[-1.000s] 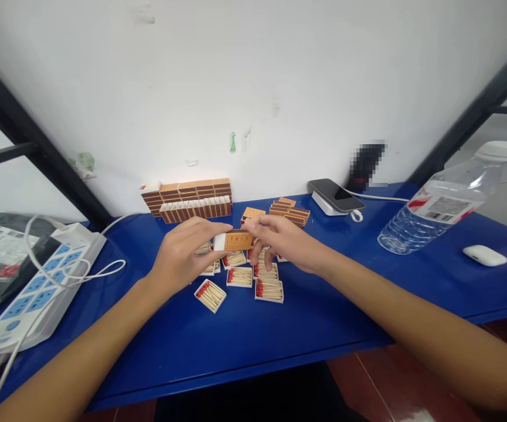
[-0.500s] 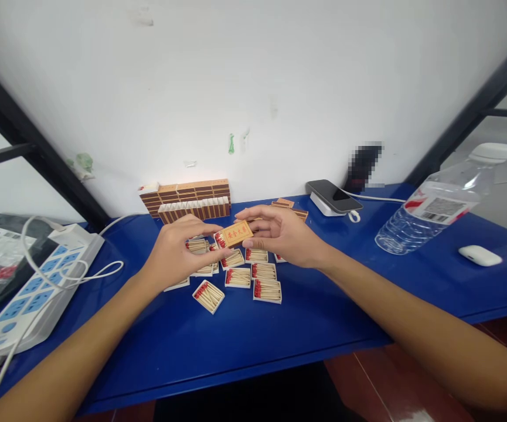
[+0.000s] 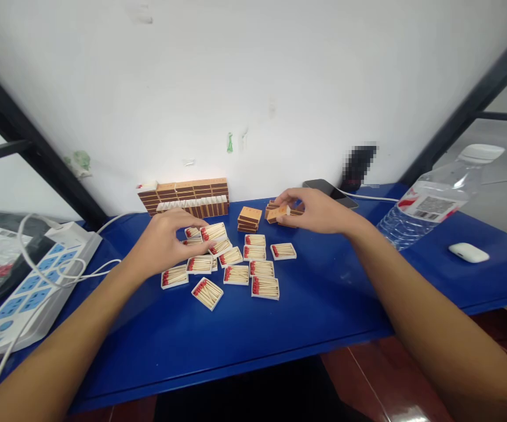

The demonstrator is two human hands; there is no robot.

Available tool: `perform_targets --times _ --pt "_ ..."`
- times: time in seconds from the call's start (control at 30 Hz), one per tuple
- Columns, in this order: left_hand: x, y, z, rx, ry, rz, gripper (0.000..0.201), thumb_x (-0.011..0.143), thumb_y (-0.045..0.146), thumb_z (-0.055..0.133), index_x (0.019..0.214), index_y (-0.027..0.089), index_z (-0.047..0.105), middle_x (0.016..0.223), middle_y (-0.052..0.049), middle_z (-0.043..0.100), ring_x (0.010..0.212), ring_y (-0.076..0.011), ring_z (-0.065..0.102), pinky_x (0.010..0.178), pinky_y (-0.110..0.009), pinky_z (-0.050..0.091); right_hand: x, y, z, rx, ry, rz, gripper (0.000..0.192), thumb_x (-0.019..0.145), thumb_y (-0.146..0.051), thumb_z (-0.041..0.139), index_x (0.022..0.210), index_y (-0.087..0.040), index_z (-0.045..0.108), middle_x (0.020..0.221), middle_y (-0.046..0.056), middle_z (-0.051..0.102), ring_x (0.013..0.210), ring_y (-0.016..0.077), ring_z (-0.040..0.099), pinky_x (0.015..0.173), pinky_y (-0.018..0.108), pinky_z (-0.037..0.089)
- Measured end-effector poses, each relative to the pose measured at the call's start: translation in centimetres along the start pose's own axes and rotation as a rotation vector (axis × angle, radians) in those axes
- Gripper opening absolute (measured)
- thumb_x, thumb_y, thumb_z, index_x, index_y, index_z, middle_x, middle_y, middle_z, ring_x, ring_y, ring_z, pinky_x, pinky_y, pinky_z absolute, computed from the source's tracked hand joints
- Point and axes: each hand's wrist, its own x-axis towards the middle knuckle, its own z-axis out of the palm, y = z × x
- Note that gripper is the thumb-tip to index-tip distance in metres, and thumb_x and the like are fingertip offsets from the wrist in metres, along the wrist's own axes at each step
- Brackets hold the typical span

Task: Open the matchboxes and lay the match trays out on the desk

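I see my left hand (image 3: 165,243) pinching the match tray (image 3: 213,232) at its fingertips, long axis running rightward toward my right hand (image 3: 319,210), which pinches the empty sleeve (image 3: 278,213) well apart.

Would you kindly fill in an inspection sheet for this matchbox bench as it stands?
Surface: blue table.
Job's things: open match trays spread mid-table; empty sleeves stacked behind; matchbox rows by the wall.
Clutter: water bottle, earbud case, phone.
Grippers: left hand holds a filled tray; right hand grips a sleeve.
Cables: white cord looped by the power strip.
Surroundings: white wall, black frame bars.
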Motion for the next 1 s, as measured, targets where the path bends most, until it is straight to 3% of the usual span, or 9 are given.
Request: perform_targets --times 0.17,0.37,0.47,0.67,0.8,1.0 --pt "0.2 0.2 -0.1 -0.005 -0.030 0.027 0.036 0.083 0.052 0.082 0.100 0.020 0.080 0.096 -0.006 0.078 0.087 -0.0218 0.070 0.079 -0.036 0.055 0.4 0.5 1.4 -0.112 -0.144 -0.066 0.030 0.082 -0.037 0.075 0.107 -0.021 0.071 0.109 0.008 0.077 0.088 0.0238 0.068 0.076 0.036 0.053" --pt "0.4 0.0 -2.1 -0.035 -0.234 0.013 0.035 0.084 0.056 0.079 0.098 0.024 0.083 0.094 -0.006 0.077 0.084 -0.0215 0.070 0.074 -0.034 0.056 0.4 0.7 1.9 -0.308 -0.166 -0.077 0.036 0.078 -0.040 0.082 0.107 -0.021 0.071 0.115 0.011 0.073 0.110 0.0327 0.064 0.086 0.041 0.050" --pt "0.2 -0.8 -3.8 -0.051 -0.283 -0.021 0.032 0.080 0.056 0.082 0.096 0.028 0.084 0.094 -0.005 0.078 0.080 -0.0207 0.072 0.069 -0.030 0.057 0.3 0.9 0.7 -0.344 -0.140 -0.019 0.038 0.079 -0.042 0.082 0.109 -0.020 0.071 0.114 0.012 0.073 0.105 0.0319 0.065 0.081 0.039 0.049" --pt "-0.2 -2.2 -5.9 -0.047 -0.452 -0.045 0.021 0.077 0.043 0.087 0.093 0.029 0.085 0.090 -0.006 0.081 0.074 -0.0213 0.076 0.061 -0.025 0.059 0.2 1.6 -0.8 -0.495 -0.183 0.179 0.023 0.079 -0.033 0.082 0.091 -0.021 0.067 0.092 0.007 0.075 0.080 0.0245 0.067 0.064 0.034 0.042" --pt "-0.5 -2.5 -6.5 -0.078 -0.556 -0.092 0.019 0.076 0.038 0.088 0.090 0.027 0.085 0.089 -0.005 0.082 0.072 -0.0211 0.077 0.063 -0.025 0.061 0.4 2.3 -0.6 -0.540 -0.181 0.226 0.023 0.081 -0.036 0.080 0.092 -0.021 0.066 0.093 0.007 0.075 0.079 0.0240 0.067 0.063 0.033 0.041" --pt "-1.3 -3.0 -6.8 -0.050 -0.600 -0.148 0.023 0.076 0.040 0.088 0.090 0.023 0.083 0.083 0.000 0.080 0.070 -0.0176 0.074 0.059 -0.024 0.060 0.4 3.2 -0.5 -0.615 -0.200 0.268 0.031 0.080 -0.041 0.082 0.096 -0.021 0.063 0.103 0.010 0.075 0.087 0.0275 0.069 0.064 0.034 0.043"
